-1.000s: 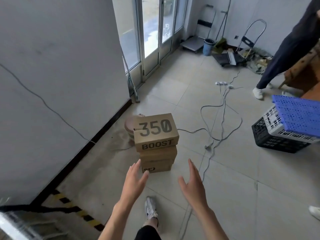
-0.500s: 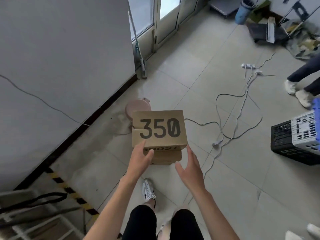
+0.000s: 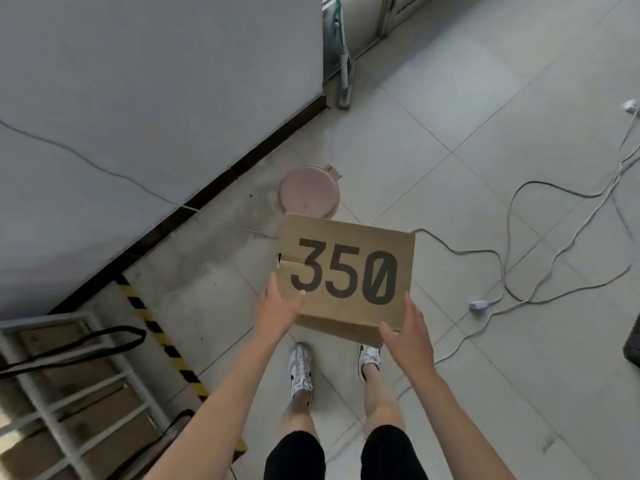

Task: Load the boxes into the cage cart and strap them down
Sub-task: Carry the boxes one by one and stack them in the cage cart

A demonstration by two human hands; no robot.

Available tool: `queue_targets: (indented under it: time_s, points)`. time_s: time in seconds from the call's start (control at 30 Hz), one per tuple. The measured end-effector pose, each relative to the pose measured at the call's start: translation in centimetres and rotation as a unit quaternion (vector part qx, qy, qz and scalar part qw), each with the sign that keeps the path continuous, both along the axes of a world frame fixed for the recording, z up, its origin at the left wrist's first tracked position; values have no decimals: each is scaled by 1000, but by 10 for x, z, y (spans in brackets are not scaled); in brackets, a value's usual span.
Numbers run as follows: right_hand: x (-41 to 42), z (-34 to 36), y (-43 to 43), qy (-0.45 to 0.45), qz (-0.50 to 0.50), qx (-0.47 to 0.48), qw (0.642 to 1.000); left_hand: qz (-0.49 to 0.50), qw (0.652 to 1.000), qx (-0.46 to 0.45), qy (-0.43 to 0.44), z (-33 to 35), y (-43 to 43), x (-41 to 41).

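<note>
A brown cardboard shoe box, printed "350" on its lid, sits in front of my feet. My left hand clasps its near left edge, thumb on the lid. My right hand presses the near right corner, thumb on the front face. Whatever lies beneath the box is hidden, so I cannot tell whether it rests on another box. The cage cart, white metal bars over a wooden base, lies at the lower left with a black strap looped across it.
A pink round lidded tub stands just behind the box by the grey wall. White cables and a plug trail over the tiles to the right. A black crate sits at the right edge. Yellow-black floor tape borders the cart.
I have stepped closer and bent over the box. Both hands moved from spread in the air onto its near edge and corner. The cart came into view at lower left.
</note>
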State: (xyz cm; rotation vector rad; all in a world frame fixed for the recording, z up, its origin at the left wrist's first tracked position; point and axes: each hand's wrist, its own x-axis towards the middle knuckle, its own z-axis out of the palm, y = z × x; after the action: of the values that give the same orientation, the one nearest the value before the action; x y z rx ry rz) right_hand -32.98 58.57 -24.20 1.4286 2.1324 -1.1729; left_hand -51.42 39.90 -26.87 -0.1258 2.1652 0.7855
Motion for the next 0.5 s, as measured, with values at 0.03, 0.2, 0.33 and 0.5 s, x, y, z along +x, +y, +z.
queue_targets:
  time_s: [0.03,0.2,0.33,0.5]
  points:
    - [-7,-14,12,-11,7,-5,1000,5,1000,-12,9,-12,9,-9]
    - [-36,-80,64,-50,-74,-92,992,19,999,-31,13,-67,31,-45]
    - [-52,-96,87,-29,-121,-152,981,66,997,-23,10,-78,32,-54]
    - [-71,-50,104,39,-65,-147,986,149,988,-32,24,-33,26,-35]
